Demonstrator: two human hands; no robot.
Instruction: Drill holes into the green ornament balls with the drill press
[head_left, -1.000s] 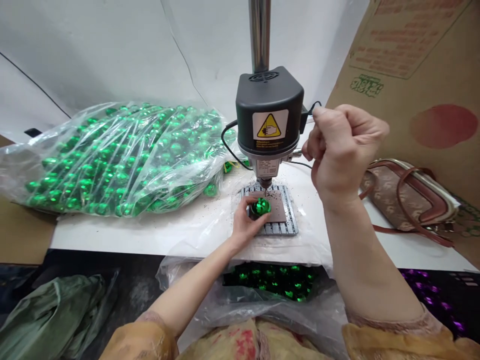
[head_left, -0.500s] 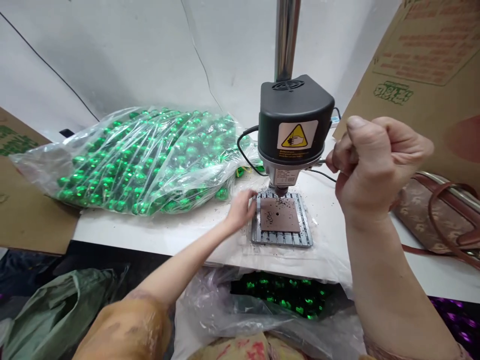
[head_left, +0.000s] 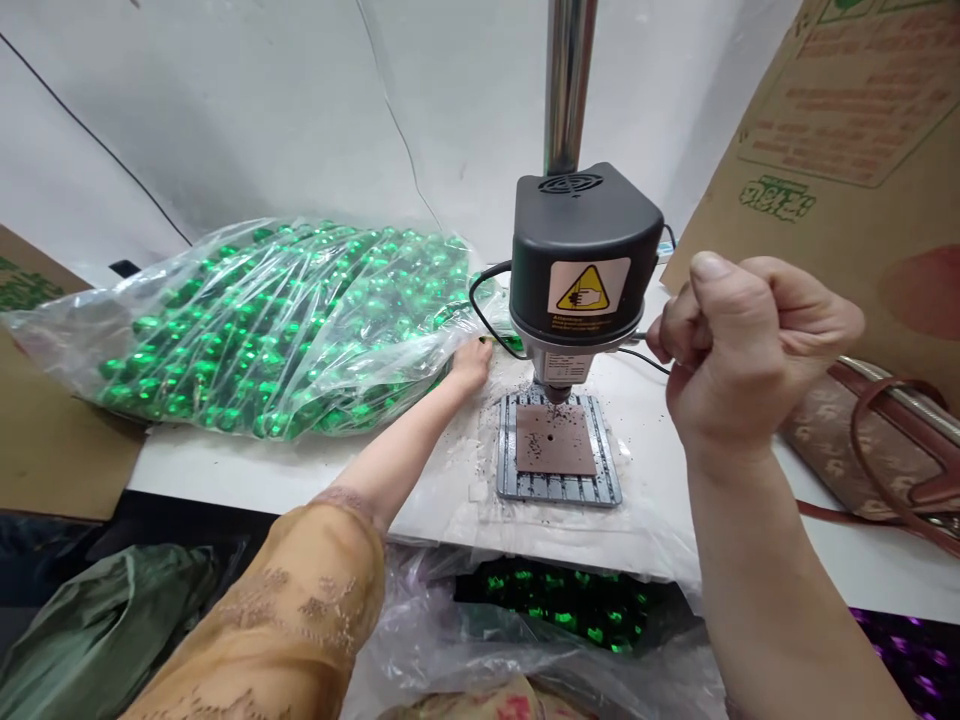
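Note:
My right hand [head_left: 731,340] is closed in a fist around the feed lever [head_left: 640,338] at the right side of a small black bench drill press [head_left: 585,245]. Beneath the drill bit, a square brown board [head_left: 574,450] with a dark hole lies on the slotted metal base plate [head_left: 510,490]. Dark shavings are scattered over both. My left hand [head_left: 472,362] reaches to the mouth of a clear plastic bag [head_left: 67,310] full of shiny green faceted balls [head_left: 270,330]. Its fingers are curled together beside some green pieces; what they hold, if anything, is hidden.
A second open plastic bag [head_left: 420,620] with green shiny balls [head_left: 570,600] sits below the table's front edge. Cardboard boxes [head_left: 832,130] stand at both sides. A patterned handbag [head_left: 847,440] rests at the right. The steel column [head_left: 570,90] rises behind the drill.
My left hand has moved away from the base plate's left edge, back and left to the bag of green balls. My right hand stays on the lever.

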